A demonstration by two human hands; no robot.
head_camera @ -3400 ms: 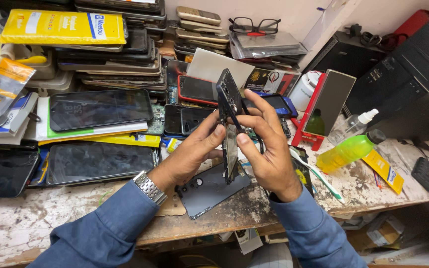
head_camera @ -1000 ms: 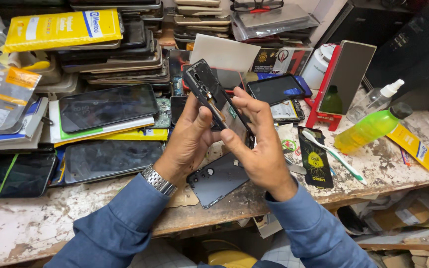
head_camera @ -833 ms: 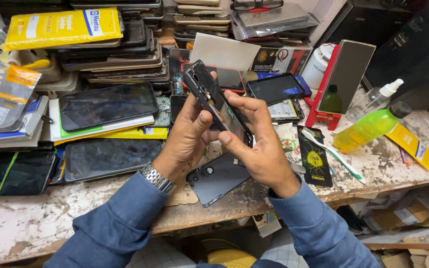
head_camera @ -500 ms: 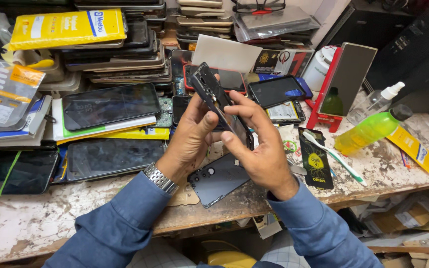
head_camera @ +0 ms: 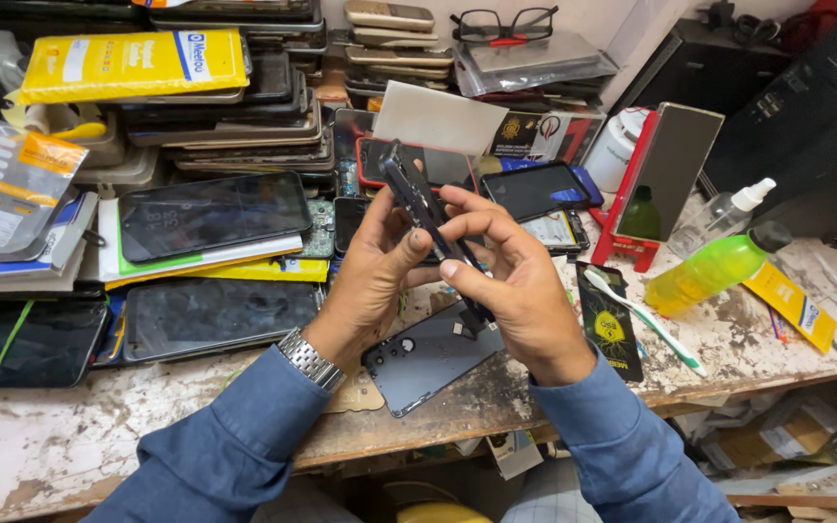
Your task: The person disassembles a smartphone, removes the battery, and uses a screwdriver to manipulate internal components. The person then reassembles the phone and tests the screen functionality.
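Worn counter [head_camera: 79, 436] carries stacked phones. Left hand [head_camera: 370, 276] and right hand [head_camera: 515, 291] both grip a dark phone frame [head_camera: 418, 203], tilted, raised just above a grey back cover [head_camera: 428, 358].

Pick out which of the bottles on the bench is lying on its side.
The yellow-green bottle with the dark cap, lying tilted on the bench right of the hands. The clear spray bottle behind it and the small green bottle by the red stand both stand upright.

A black phone frame [head_camera: 425, 208] is showing in the grip, a dark grey back cover [head_camera: 425, 358] beneath, a yellow-green bottle [head_camera: 714, 271] rightward.
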